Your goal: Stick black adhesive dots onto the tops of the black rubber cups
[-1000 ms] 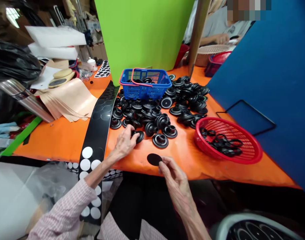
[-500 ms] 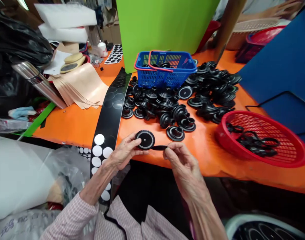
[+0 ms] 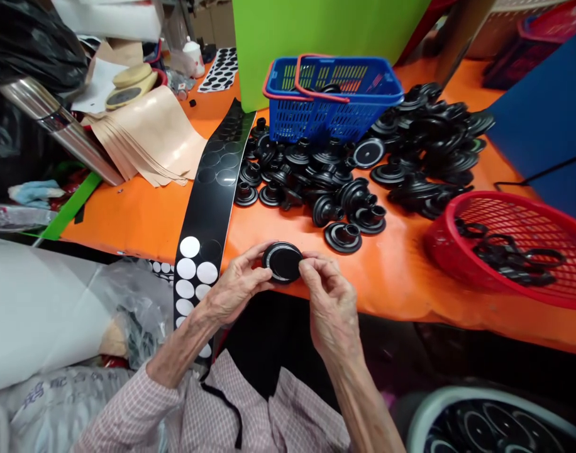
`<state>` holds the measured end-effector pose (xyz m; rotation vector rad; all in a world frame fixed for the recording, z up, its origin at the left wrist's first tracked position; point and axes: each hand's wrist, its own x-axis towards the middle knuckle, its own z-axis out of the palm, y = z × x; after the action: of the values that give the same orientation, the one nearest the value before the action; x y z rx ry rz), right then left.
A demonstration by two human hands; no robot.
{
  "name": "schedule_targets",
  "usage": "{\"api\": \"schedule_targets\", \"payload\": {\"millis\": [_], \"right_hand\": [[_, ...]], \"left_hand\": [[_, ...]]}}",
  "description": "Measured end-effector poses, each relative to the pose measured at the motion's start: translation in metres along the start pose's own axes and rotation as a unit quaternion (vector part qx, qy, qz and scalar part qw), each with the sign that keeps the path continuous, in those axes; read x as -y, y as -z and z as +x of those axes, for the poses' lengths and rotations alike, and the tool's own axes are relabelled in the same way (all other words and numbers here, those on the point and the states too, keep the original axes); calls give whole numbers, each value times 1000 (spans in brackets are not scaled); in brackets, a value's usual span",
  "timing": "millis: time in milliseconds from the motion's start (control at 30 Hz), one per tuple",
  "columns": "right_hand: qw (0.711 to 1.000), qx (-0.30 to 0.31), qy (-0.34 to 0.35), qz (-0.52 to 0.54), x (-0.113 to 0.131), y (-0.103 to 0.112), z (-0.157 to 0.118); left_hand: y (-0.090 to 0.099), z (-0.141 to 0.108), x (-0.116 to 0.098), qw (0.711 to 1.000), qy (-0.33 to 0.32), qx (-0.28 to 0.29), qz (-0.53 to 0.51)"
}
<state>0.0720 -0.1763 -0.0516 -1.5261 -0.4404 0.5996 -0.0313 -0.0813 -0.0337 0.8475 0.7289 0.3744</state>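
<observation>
My left hand (image 3: 238, 281) is closed on the rim of a round black plastic base (image 3: 268, 258), its flat face turned up. Over that face lies a thin black disc (image 3: 288, 263), like a sticker, a little off centre so that a grey ring shows along the left. My right hand (image 3: 326, 286) pinches the disc's right edge between thumb and fingers. Left of my hands, a long black sticker sheet (image 3: 203, 217) hangs over the table's front edge, with white round gaps in its lower part. Several similar black bases (image 3: 343, 236) with short necks lie heaped beyond my hands.
A blue basket (image 3: 321, 116) with red handles stands behind the heap. At the right sits a red basket (image 3: 439, 233) holding black rings. Tan sheets (image 3: 151, 138) and a steel flask (image 3: 56, 123) lie at left. A tub (image 3: 422, 409) of round black parts stands low right.
My right hand has moved the black disc left onto the base's face; before, it was beside the base, seen edge-on. The camera view has shifted slightly.
</observation>
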Motion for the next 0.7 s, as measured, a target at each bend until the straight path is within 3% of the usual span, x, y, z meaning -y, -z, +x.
{"api": "schedule_targets", "payload": {"millis": [433, 700], "right_hand": [[1000, -15, -15, 2, -1, -6, 0], [992, -39, 71, -98, -11, -11, -2]], "left_hand": [[-2, 1, 1, 1000, -13, -2, -2], [3, 2, 7, 1000, -22, 2, -2]]}}
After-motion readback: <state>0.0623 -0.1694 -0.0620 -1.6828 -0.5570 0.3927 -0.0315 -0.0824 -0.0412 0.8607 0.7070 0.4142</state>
